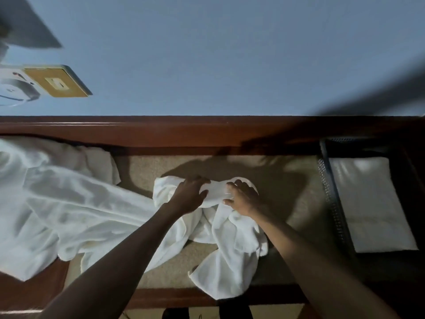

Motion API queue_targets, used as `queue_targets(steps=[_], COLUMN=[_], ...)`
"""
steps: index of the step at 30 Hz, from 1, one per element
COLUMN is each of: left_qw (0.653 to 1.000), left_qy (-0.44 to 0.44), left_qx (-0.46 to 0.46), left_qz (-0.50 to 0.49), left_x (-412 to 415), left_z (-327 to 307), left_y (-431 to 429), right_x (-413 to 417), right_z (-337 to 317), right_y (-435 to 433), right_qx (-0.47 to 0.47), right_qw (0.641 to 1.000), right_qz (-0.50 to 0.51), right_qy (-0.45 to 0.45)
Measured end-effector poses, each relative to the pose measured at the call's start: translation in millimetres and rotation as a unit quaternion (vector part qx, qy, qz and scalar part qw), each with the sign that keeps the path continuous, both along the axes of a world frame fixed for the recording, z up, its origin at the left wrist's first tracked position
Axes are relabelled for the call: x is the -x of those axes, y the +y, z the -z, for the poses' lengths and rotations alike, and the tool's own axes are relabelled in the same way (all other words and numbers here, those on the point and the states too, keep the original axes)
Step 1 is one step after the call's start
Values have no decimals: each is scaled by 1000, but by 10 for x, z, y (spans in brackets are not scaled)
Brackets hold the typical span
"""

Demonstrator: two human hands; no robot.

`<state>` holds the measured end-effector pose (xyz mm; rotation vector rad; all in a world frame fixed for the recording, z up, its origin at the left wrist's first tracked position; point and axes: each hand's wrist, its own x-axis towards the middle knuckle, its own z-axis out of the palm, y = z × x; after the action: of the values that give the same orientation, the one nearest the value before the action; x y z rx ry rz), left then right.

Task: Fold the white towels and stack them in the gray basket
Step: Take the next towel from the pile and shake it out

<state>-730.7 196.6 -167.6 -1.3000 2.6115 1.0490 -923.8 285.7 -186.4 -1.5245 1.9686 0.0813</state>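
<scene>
Towel, crumpled at frame center on the beige surface, is pinched at its top edge by the left hand and right hand. Unfolded still; next, spread it flat. Gray basket waits at right.

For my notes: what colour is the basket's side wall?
The basket wall is gray, perforated; head view.

It looked like a room in a home or a hotel, because there was a plain blue wall with a gold switch plate, a brown wooden desk with a soft tan top, and a heap of white towels near a gray basket.
</scene>
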Motion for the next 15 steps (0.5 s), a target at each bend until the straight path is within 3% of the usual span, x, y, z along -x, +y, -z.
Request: queue_targets(steps=[3, 7, 10, 15], left_qw=[998, 995, 996, 997], left_qy=[-53, -99, -87, -4], left_qx=[-17, -10, 25, 29], left_qz=[4, 18, -1, -78], left_x=[124, 211, 246, 349], left_z=[162, 320, 341, 14], left_y=[75, 133, 148, 155], right_x=[47, 233, 366, 405], right_z=[173, 253, 230, -119], right_y=[-1, -23, -62, -96], right_qx=[29, 97, 90, 131], right_qw=[997, 990, 993, 972], right_qz=[-47, -85, -74, 90], right_qy=[61, 60, -4, -172])
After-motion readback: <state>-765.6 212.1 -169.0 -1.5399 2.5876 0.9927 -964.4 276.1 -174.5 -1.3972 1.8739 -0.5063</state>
